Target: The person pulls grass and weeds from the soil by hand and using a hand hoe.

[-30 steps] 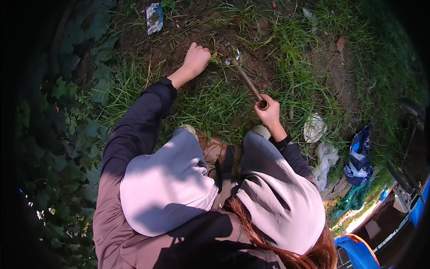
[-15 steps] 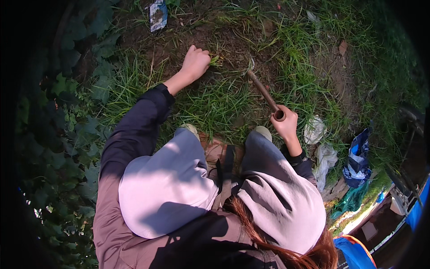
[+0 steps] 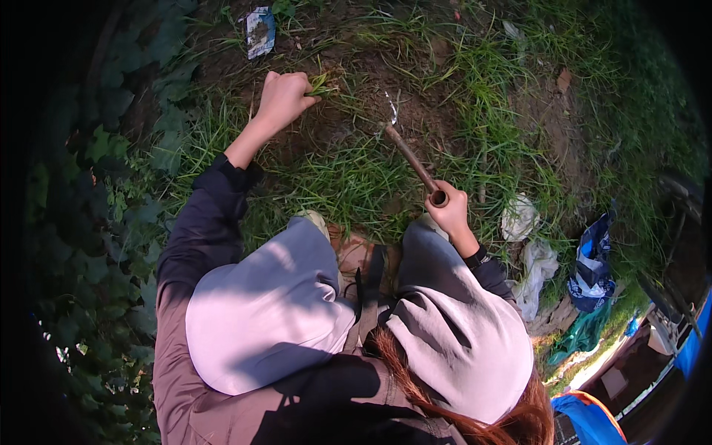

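Note:
My right hand (image 3: pixel 449 210) is wrapped round the hollow brown tubular handle of a sickle (image 3: pixel 409 157). Its thin, shiny blade (image 3: pixel 392 111) points away from me over a patch of bare soil and short grass, and the blade's full shape is hard to make out. Farther left, my left hand (image 3: pixel 283 96) is closed, with a few yellow-green grass blades (image 3: pixel 323 83) sticking out beside its thumb and fingers. More grass (image 3: pixel 348 178) grows between both hands and my knees.
Dark leafy plants (image 3: pixel 96 222) crowd the left side. A torn blue-and-white wrapper (image 3: pixel 259 33) lies beyond my left hand. To the right are crumpled white plastic (image 3: pixel 535 271), a dark blue patterned bag (image 3: pixel 592 267) and green cloth (image 3: pixel 578 334). Bright blue material (image 3: pixel 586 417) shows at lower right.
My left hand has moved left with grass blades at its fingers. My right hand and the sickle have shifted left, and the blade shows more clearly.

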Demonstrator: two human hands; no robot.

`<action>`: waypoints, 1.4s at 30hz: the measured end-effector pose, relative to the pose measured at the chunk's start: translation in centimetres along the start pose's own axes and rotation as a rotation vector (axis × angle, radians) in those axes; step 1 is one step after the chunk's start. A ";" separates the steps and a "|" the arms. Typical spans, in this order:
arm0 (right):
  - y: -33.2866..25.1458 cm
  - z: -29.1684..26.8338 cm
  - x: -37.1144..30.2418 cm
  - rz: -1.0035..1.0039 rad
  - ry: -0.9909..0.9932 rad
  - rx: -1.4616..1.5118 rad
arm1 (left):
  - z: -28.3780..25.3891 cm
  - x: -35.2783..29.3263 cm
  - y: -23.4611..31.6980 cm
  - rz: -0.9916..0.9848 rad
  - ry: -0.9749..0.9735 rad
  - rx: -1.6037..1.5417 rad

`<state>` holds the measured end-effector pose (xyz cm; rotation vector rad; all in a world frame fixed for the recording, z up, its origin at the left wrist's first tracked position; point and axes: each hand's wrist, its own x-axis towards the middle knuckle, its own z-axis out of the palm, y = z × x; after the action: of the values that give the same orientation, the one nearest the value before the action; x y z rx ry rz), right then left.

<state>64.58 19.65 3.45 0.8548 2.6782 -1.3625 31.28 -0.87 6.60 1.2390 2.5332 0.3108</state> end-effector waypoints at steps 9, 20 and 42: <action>-1.6 -1.9 -1.5 0.017 -0.037 -0.057 | -1.8 0.2 -1.6 -0.166 0.034 0.046; -1.2 2.5 -1.0 0.059 0.026 0.077 | -1.5 0.9 -2.3 -0.214 0.128 0.033; -4.0 0.2 2.3 -0.275 0.067 -0.218 | -3.5 -1.4 -1.7 -0.237 0.226 0.054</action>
<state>60.67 18.63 5.74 0.5378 3.0141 -1.0655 29.59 -3.19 9.55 0.9540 2.8644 0.3464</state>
